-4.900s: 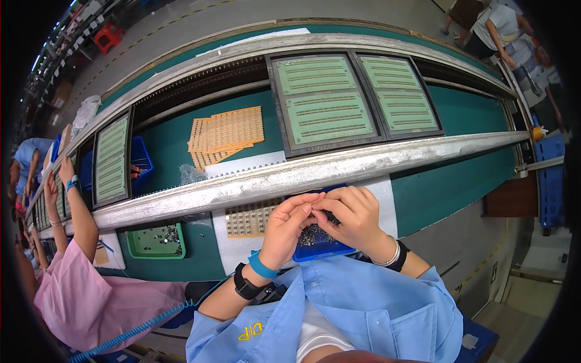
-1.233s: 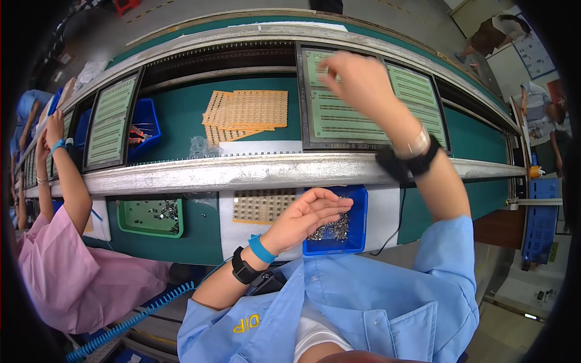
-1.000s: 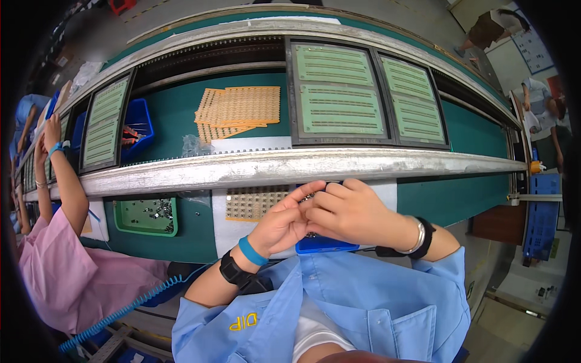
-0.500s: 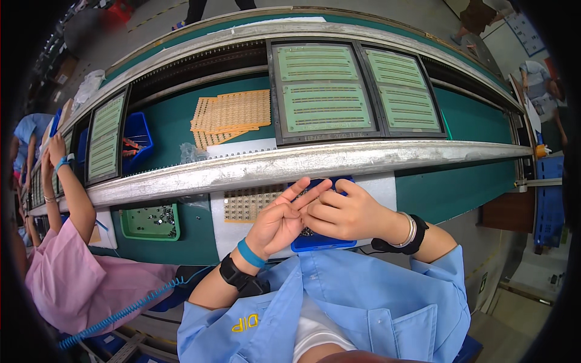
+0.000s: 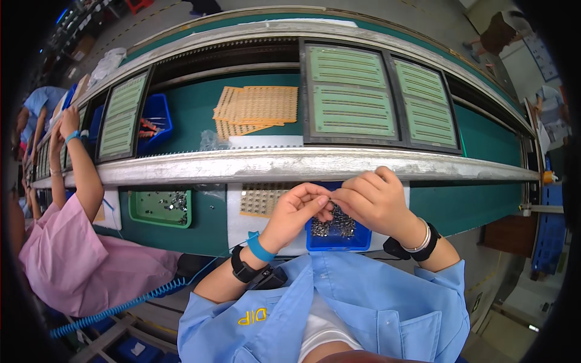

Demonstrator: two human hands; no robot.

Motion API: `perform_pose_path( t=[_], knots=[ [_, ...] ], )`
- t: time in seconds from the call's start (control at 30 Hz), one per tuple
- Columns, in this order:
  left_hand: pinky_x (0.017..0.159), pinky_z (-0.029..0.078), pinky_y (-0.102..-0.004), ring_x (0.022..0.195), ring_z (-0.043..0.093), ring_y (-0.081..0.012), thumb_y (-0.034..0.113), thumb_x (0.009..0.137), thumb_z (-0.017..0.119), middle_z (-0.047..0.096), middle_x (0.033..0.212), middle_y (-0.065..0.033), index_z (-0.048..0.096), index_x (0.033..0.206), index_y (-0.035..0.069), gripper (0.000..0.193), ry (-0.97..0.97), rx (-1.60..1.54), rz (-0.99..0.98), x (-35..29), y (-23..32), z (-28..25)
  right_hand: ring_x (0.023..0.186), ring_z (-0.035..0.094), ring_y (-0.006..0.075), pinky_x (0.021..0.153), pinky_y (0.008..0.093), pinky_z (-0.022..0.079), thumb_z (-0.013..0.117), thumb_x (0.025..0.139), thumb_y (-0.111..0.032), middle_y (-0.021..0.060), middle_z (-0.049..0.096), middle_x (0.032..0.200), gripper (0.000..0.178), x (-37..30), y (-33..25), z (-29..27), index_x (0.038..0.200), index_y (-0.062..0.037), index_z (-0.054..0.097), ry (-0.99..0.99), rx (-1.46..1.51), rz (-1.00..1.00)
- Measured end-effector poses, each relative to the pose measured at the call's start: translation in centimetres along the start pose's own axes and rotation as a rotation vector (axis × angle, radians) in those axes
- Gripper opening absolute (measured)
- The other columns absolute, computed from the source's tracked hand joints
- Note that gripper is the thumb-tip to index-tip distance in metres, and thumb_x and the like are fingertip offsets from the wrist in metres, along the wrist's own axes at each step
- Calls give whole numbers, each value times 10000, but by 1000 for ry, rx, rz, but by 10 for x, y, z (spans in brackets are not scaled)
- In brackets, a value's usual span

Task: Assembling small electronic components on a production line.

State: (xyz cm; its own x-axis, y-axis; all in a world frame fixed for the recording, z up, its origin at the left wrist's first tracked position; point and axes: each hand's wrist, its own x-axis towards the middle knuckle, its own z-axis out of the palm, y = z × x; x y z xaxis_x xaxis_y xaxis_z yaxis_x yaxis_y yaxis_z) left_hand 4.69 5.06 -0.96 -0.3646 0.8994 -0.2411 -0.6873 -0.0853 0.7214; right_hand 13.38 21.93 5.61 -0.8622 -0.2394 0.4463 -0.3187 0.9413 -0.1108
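My left hand (image 5: 296, 213) and my right hand (image 5: 376, 202) meet at the fingertips, just in front of the metal rail. Both have their fingers curled into a pinch; whatever they pinch is too small to make out. Under them stands a blue tray (image 5: 339, 247) holding many small metallic parts (image 5: 331, 227), partly covered by my hands. Beside my left hand, a tan sheet (image 5: 257, 201) with rows of small parts lies on a white mat (image 5: 235, 225).
A metal rail (image 5: 242, 166) crosses in front of me. Beyond it are black-framed green boards (image 5: 351, 109), stacked tan sheets (image 5: 260, 104) and a blue bin (image 5: 166, 115). To the left are a green tray (image 5: 158, 225) of small parts, a pink-sleeved co-worker (image 5: 60, 230) and a coiled blue cord (image 5: 121, 307).
My left hand has turned from palm-up with two fingers stretched out to a curled pinch. My right hand has shifted a little right, and more of the blue tray shows. The view has swung slightly left.
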Motion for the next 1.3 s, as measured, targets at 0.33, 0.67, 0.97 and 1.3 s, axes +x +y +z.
perform_pose_path(
  t=[0.33,0.67,0.97,1.3],
  knots=[
    [716,512,-253,793,628,-157,63,862,556,627,897,-112,566,956,-14,122,69,18,127,-2,-8,1,626,544,161,560,278,380,716,621,-68,-4,587,717,179,2,-22,10,761,-107,612,109,212,246],
    [698,512,-233,784,626,-138,88,870,549,629,901,-91,569,945,-7,122,-62,36,25,-1,1,-8,623,566,204,539,278,439,732,630,-51,32,589,719,151,-5,-23,15,730,-76,622,61,558,473],
    [709,516,-249,767,632,-152,102,879,533,631,873,-100,566,976,-21,160,-66,-84,-84,-5,4,-3,641,556,198,561,282,428,728,626,-63,38,568,714,166,-2,-30,8,760,-71,630,158,253,249],
    [699,516,-257,768,631,-164,102,876,539,633,857,-104,572,972,-35,169,-159,95,-79,-6,14,-6,638,543,150,548,276,397,705,600,-93,-9,574,741,168,-4,-6,9,740,-118,618,139,396,115]
  ],
)
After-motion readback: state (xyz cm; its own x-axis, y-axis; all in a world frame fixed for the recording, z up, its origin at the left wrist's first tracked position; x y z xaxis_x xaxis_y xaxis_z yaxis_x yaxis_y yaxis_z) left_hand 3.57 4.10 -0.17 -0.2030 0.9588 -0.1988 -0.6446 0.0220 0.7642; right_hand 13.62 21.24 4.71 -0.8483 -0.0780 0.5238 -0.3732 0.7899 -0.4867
